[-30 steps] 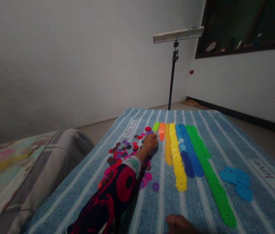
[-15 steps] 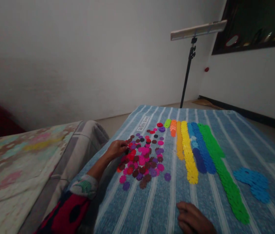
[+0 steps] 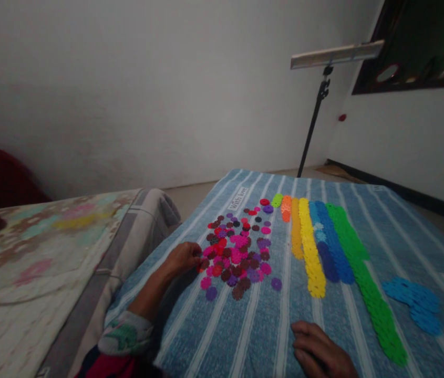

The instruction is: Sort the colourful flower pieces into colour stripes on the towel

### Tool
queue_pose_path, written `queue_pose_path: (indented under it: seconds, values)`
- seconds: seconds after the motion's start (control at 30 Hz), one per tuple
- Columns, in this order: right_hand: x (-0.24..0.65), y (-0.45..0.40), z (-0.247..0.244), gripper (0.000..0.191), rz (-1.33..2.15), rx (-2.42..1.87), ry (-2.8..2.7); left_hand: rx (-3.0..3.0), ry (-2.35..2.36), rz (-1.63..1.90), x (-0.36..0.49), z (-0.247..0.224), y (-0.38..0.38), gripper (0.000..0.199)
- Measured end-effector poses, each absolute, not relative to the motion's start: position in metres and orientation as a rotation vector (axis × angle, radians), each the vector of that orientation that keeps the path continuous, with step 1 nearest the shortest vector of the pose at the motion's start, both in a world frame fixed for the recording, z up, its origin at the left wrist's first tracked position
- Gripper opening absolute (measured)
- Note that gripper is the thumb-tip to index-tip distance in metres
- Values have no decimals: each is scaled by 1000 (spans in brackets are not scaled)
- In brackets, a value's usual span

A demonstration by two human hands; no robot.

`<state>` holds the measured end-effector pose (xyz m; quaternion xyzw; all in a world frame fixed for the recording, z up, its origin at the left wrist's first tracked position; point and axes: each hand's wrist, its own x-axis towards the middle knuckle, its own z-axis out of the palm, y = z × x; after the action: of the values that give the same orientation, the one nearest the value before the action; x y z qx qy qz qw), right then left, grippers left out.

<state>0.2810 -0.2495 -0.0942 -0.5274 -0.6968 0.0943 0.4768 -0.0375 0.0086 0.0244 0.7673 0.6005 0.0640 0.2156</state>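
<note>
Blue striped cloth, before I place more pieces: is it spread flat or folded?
Spread flat: the blue striped cloth lies smooth, with no fold showing.

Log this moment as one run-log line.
left hand: at edge of pink-purple flower discs | right hand: resting on blue striped cloth | colored disc rows

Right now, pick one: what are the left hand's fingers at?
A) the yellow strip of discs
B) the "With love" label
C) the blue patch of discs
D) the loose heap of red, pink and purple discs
D. The left hand reaches in from the cloth's near side, its fingers at the edge of the loose heap of red, pink and purple discs.
</note>
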Motion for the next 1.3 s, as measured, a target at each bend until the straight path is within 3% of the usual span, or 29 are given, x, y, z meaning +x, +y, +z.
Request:
queue_pose_path:
  seconds: [0.23, 0.5, 0.8, 1.13, 1.3]
  values:
    - [284, -242, -90, 38, 290, -1328, -1677, 2096, 1604, 126, -44, 18, -9, 9]
    - [277, -243, -85, 31, 265, -1317, -1654, 1837, 1467, 433, -49, -7, -6, 20]
    - [278, -229, -53, 24, 781, -1505, -1703, 1582, 1272, 849, -26, 0, -14, 31]
    - [260, -186, -9, 17, 871, -1616, -1616, 1645, 1033, 743, 49, 4, -53, 26]
    - [252, -159, -7, 36, 890, -1571, -1499, 1773, 936, 683, 76, 11, -66, 17]
